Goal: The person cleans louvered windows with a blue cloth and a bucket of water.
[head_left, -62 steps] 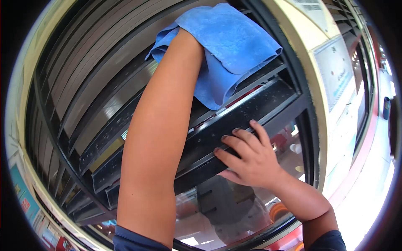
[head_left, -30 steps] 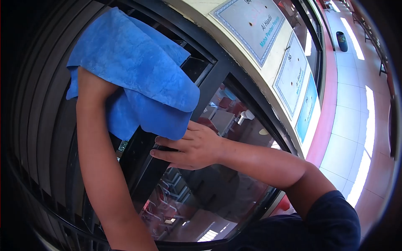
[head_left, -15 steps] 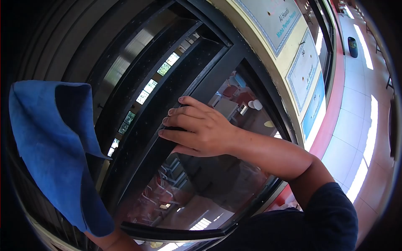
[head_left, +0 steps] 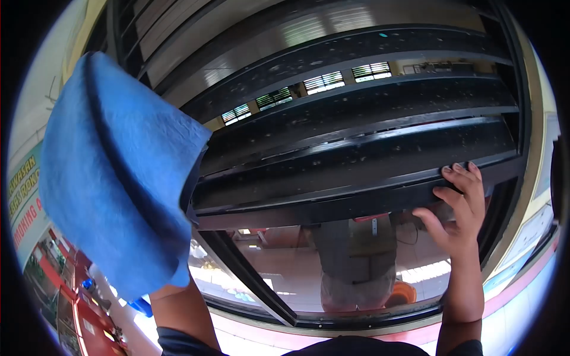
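Observation:
A blue cloth (head_left: 127, 172) is draped over my raised left hand, which it hides; only the wrist and forearm show beneath it. The cloth's right edge hangs by the left end of the dark louvre slats (head_left: 356, 151). On the right, my right hand (head_left: 462, 210) rests on the black window rail (head_left: 332, 207) below the lowest slat. Its fingers are apart, with the fingertips on the rail and the thumb out to the side, and nothing is held. Pale specks dot the slats.
Below the rail is a glass pane (head_left: 285, 267) in a black frame, with a dim reflection and an orange round object (head_left: 402, 293). A lettered banner (head_left: 27, 196) hangs at far left. Papers (head_left: 537, 222) are on the wall at right.
My view has swung round, so the slats now run nearly level across it. My right hand has shifted to the rail's right end, and the cloth is raised beside the slats' left end.

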A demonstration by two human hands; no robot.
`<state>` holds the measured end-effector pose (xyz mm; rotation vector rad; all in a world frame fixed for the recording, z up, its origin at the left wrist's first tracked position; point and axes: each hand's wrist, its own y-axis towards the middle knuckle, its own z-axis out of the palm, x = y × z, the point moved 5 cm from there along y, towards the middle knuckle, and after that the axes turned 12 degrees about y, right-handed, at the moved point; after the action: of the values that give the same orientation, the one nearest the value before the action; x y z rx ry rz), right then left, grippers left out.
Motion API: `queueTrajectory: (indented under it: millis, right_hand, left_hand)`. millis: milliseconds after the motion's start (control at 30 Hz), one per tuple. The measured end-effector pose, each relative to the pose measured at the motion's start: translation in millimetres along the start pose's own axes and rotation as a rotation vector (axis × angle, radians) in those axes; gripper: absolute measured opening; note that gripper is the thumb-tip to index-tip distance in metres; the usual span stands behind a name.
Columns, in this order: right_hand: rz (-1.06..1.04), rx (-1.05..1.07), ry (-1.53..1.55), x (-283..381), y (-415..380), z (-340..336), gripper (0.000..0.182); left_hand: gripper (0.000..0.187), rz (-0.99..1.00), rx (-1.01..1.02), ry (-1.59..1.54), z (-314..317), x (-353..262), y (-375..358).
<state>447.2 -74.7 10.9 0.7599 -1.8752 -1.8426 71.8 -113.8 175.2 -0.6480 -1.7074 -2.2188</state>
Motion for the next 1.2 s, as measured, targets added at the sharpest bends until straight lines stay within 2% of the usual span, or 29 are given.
queueTrajectory:
  millis: [33,100,167,200,233,400,433,533,733,967,1200]
  right_hand:
    - [0.022,0.014,0.032,3,4,-2,0.025]
    - [0.004,0.015,0.007,-3,-1,-1,0.018]
    - [0.019,-0.011,0.004,-4,-3,1,0.009]
    - [0.038,-0.014,0.009,-5,-4,2,0.008]
    - [0.058,-0.02,0.011,-6,-5,2,0.008]
    - [0.034,0.004,-0.052,-1,-4,6,0.018]
    - [0.01,0.023,-0.064,-2,-6,6,0.029]
    - [0.033,0.014,-0.026,-2,-6,6,0.034]
    - [0.037,0.008,-0.059,-1,-7,8,0.03]
    - [0.004,-0.036,-0.095,-5,-13,12,0.047]
    - [-0.104,-0.038,-0.081,-26,-24,8,0.045]
  left_hand:
    - [0.041,-0.037,-0.054,0.021,-1,9,5]
    - [0.041,-0.119,-0.157,0.053,3,34,18]
    - [0.038,-0.22,-0.104,-0.162,21,73,35]
    - [0.038,-0.667,-0.055,-0.756,44,93,25]
    - [0.037,-0.527,0.147,-0.579,60,135,21]
    - [0.041,-0.308,0.184,0.143,41,136,14]
    - [0.042,-0.26,0.197,0.286,40,133,13]
    - [0.046,-0.222,-0.053,0.3,48,81,10]
    - [0.044,-0.079,-0.038,0.168,101,18,30]
    - [0.041,0.015,-0.018,0.083,147,-29,70]
    - [0.038,0.082,-0.005,0.02,176,-81,103]
